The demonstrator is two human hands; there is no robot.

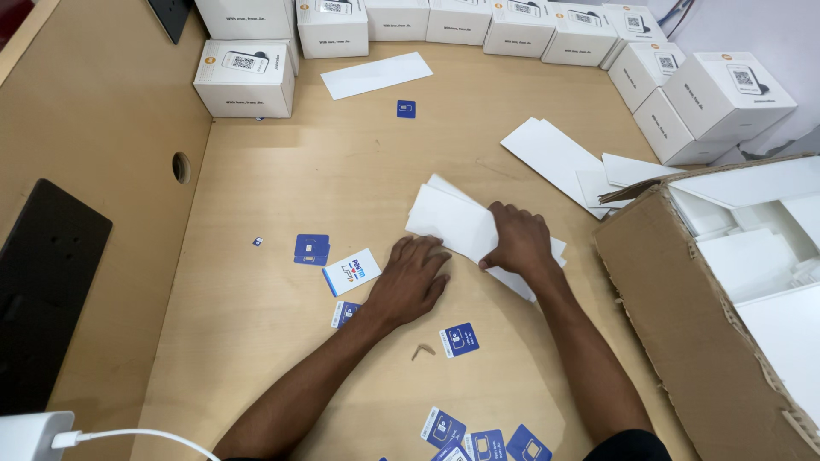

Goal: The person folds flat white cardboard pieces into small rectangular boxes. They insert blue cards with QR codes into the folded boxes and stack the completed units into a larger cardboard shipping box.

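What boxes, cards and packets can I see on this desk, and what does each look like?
White cube boxes: rowed along the far edge.
Brown carton: right, open.
White folded packets: centre, under the right hand.
Blue square cards: scattered near the left hand.

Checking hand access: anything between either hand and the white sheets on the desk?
Nothing visible. The right hand already rests on the white sheets; the left hand lies flat on the desk beside their near edge, no object between.

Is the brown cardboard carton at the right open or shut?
Open. The cardboard carton has its flap turned outward, and white boxes show inside it.
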